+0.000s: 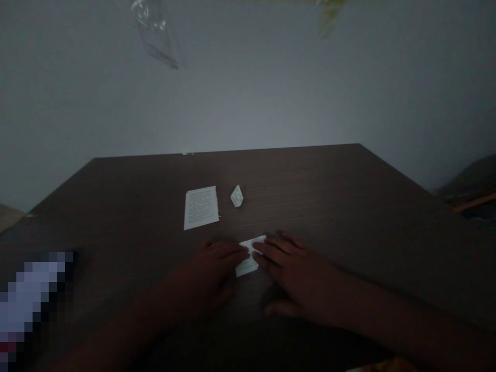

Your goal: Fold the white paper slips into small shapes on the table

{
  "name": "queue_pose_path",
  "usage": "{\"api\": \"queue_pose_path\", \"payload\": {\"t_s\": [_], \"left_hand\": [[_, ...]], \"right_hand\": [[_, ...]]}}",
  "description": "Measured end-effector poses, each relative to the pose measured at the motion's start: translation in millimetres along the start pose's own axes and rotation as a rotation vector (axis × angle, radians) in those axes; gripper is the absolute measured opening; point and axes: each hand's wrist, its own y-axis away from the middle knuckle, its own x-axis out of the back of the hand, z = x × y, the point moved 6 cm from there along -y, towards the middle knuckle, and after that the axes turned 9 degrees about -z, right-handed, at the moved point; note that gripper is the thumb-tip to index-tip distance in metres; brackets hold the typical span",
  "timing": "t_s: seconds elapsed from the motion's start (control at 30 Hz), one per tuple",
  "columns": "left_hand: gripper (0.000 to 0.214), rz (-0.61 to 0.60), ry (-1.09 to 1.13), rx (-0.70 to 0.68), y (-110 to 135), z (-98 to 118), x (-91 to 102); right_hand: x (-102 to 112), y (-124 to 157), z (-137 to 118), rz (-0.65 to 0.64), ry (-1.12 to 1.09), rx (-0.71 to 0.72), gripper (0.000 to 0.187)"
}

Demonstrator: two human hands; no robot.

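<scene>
has both bare hands down on a small white piece of paper (pixel 246 267), toward the near side of a dark brown table (pixel 310 196). lays the left hand (pixel 217 262) over the paper's left part, reaching in from the near left, with fingers fairly straight and close together and with the thumb lower on the near side, apart from them. lays the right hand (pixel 291 268) over the paper's right part, with fingers spread and stretched out and with the thumb held wide of them on the near side. brings the fingertips of both hands almost together over the middle of the paper. looks to be pressing flat with both hands open rather than pinching, though too dark to tell for sure.

farther off to the left, shows a printed sheet (pixel 201 207) lying flat, with rows of text. just right of that, shows a small folded paper (pixel 236 197) with pointed corners. at the near left, shows a pixelated pale patch (pixel 31 292), impossible to name. beyond the far edge, meets a grey wall (pixel 263 98), with a clear plastic bag (pixel 157 36) on the left.
</scene>
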Motion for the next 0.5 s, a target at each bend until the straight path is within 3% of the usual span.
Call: {"api": "queue_pose_path", "payload": {"t_s": [0.13, 0.23, 0.5], "left_hand": [[0.043, 0.117, 0.012, 0.071, -7, -14, -11.5], [0.04, 0.171, -0.003, 0.099, -11, -20, -21.4], [0.041, 0.136, -0.041, 0.131, -11, -22, -24.1]], "right_hand": [[3, 1, 4, 0.014, 0.016, -0.027, 0.09], [6, 0, 5, 0.001, 0.034, -0.037, 0.085], [8, 0, 6, 0.026, 0.074, -0.071, 0.08]]}}
